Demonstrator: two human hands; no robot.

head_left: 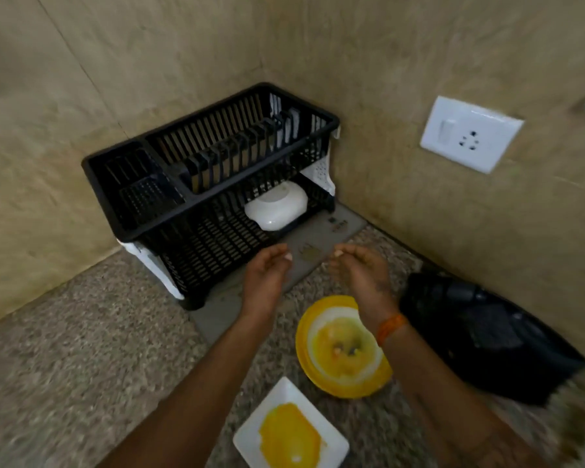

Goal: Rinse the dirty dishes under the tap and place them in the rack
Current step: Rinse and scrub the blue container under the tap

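In the corner of the speckled counter (81, 332), a black rack (196, 177) is seen with a white bowl (277, 207) upturned on its lower tier. Just before it, the left hand (264, 275) and right hand (362, 275) are held apart, fingers loosely curled, nothing gripped. Beneath the right wrist a yellow-smeared round plate (341, 349) is set, a stained square plate (289, 430) nearer, a black bag (487, 336) alongside, a wall socket (470, 133) above.

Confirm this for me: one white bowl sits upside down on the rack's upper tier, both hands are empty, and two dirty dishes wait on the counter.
Not quite. The head view shows the white bowl upside down on the lower tier of the rack, not the upper. The rest holds: left hand and right hand are empty, and the yellow plate and white square plate wait dirty on the counter.
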